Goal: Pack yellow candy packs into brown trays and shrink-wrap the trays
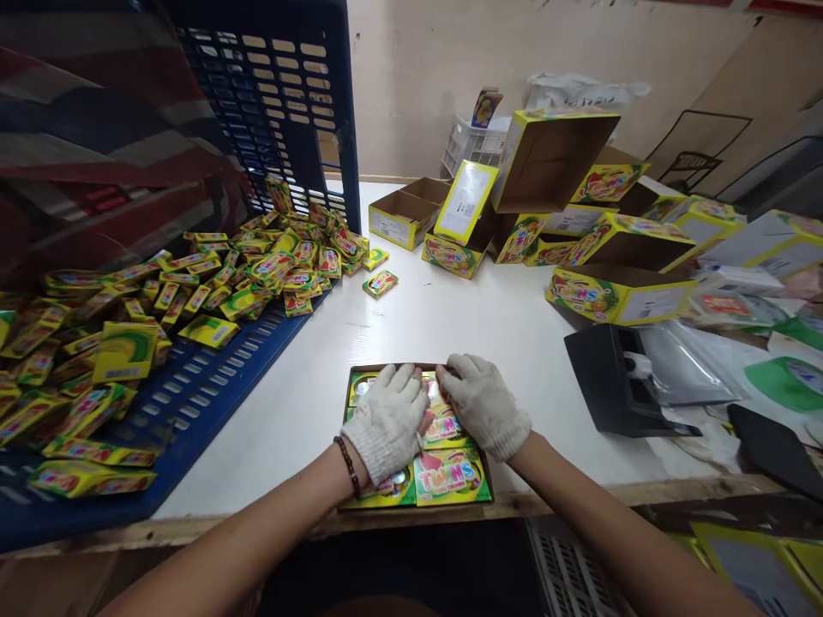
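An open carton (487, 480) at the table's front edge holds small yellow-green packets (448, 476) printed "TWINS". My left hand (389, 420), in a white knitted glove, lies flat over the packets on the carton's left side, fingers stretched away from me. My right hand (485, 403), gloved alike, rests at the far right of the carton. Its fingers bend loosely over the packets and the rim, and it grips nothing that I can see. Both palms face down and hide part of the contents.
On the left, a tipped blue crate (257, 360) spills a heap of small packets (257, 266). A loose packet (381, 284) lies on the white table (411, 321). Several open cartons (559, 163) are stacked at the back right. A black tape dispenser (604, 377) stands to the right.
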### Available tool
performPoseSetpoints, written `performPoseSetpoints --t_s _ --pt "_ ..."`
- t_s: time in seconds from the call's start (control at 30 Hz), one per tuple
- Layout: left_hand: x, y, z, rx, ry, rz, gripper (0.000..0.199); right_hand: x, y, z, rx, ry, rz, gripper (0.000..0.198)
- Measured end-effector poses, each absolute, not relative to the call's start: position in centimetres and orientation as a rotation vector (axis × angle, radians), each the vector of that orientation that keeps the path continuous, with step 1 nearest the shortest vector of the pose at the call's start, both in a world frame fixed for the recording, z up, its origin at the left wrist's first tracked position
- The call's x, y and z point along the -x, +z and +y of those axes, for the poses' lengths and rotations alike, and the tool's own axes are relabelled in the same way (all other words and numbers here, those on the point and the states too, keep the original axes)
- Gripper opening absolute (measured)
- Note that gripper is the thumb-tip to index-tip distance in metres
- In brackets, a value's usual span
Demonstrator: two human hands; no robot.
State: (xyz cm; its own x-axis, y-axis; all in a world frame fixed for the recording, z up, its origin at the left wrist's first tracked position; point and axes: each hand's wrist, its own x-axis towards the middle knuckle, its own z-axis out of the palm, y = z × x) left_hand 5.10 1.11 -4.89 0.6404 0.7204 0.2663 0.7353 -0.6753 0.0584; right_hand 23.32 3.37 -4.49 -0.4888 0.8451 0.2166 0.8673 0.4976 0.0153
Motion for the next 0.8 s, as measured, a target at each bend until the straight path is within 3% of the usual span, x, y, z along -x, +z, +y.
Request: performPoseSetpoints --t_s 0.17,0.3,0.4,0.53,0.67,0.8 --pt "-5.0 -5.0 -0.1 2.815 -0.481 -1.289 0.027 -22.5 -4.2 1.3 1.224 -0.157 -2.685 0.018" --pt "-2.6 -3.6 3.0 2.954 -0.883 -1.324 0.02 -21.2 -5.4 0.0 1.22 -0.124 -2.694 0.051" --pt "2.2 -1.9 9.1 2.575 -1.101 -1.529 0.022 -20.5 -6.1 -0.6 1.311 -0.15 -2.738 0.064" --pt "11.0 0.0 18.2 2.032 -0.734 -2.182 0.045 -20.5 -6.7 -0.6 1.324 -0.193 -2.712 0.061" --pt "16.4 -0.5 23.3 2.018 -0.593 -2.427 0.063 -20.6 -6.9 -0.4 1.292 -0.192 -2.676 0.062" --pt "15.3 -3.2 22.7 2.15 -0.481 -2.485 0.072 -20.6 -6.8 -0.5 1.322 -0.146 -2.649 0.06"
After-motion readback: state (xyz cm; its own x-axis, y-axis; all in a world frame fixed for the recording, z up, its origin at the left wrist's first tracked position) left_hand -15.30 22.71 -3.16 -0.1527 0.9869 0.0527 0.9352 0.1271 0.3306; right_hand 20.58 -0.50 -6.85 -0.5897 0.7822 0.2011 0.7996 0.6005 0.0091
